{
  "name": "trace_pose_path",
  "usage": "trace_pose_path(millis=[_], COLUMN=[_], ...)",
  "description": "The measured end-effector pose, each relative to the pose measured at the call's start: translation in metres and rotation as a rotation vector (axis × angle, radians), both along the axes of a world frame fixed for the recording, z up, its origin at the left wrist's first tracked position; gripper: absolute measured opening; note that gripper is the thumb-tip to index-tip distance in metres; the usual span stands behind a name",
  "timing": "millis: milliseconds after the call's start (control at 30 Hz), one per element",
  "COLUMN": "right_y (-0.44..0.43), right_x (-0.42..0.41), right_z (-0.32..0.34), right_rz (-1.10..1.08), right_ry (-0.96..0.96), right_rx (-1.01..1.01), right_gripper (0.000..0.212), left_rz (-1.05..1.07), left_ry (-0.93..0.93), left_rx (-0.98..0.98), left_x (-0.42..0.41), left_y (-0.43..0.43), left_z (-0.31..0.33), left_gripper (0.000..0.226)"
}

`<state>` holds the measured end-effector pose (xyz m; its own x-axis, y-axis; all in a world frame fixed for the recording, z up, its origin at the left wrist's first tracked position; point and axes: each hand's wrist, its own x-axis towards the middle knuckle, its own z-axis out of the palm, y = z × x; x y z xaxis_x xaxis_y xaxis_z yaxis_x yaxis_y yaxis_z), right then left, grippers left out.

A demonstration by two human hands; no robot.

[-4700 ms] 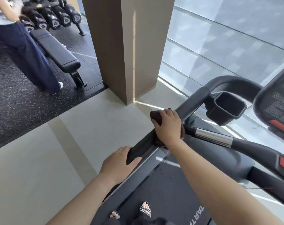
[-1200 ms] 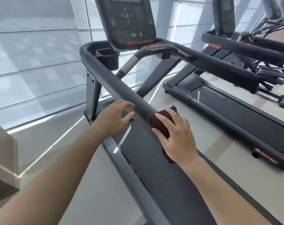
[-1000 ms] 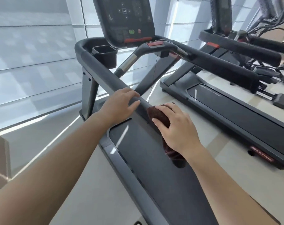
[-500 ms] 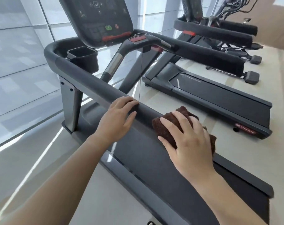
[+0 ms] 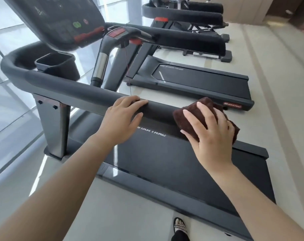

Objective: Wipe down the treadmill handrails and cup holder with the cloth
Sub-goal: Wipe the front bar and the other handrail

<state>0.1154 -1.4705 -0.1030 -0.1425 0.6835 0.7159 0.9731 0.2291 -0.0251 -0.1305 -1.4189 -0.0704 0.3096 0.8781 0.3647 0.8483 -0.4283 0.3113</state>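
The near black handrail (image 5: 74, 87) of the treadmill runs from upper left toward the right. My left hand (image 5: 121, 119) rests on top of it, fingers laid over the rail. Just to its right, my right hand (image 5: 212, 131) presses a folded dark brown cloth (image 5: 186, 117) over the rail's free end, fingers spread on the cloth. The square black cup holder (image 5: 55, 65) sits inside the rail's bend at upper left, under the console (image 5: 61, 20). The far handrail (image 5: 182, 37) runs behind the console.
The treadmill belt deck (image 5: 165, 159) lies below the rail. A metal-sleeved inner grip (image 5: 100, 66) rises to the console. A second treadmill (image 5: 199, 79) stands to the right, more machines behind it. Windows fill the left side. My sandalled foot (image 5: 179, 226) stands on the pale floor.
The view has swung right along the treadmill. My right hand slid the cloth toward the rail's free end, while my left hand settled flat on the rail beside it.
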Motion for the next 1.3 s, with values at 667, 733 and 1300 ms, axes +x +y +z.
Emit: trace_pose_path(millis=[667,733,1300], right_y=[-0.001,0.008,-0.121], right_x=[0.007,0.005,0.15], right_z=[0.018,0.027,-0.02], right_rz=[-0.068,-0.088,-0.114], right_ry=[0.318,0.364,0.808], right_rx=[-0.151,-0.195,-0.239], right_gripper=[0.043,0.044,0.04], left_rz=[-0.088,-0.075,-0.356], left_ry=[0.043,0.065,-0.101], left_rx=[0.07,0.083,-0.045], left_x=[0.071,0.072,0.209], left_y=[0.014,0.014,-0.082], left_z=[-0.007,-0.007,-0.004], left_gripper=[0.03,0.031,0.038])
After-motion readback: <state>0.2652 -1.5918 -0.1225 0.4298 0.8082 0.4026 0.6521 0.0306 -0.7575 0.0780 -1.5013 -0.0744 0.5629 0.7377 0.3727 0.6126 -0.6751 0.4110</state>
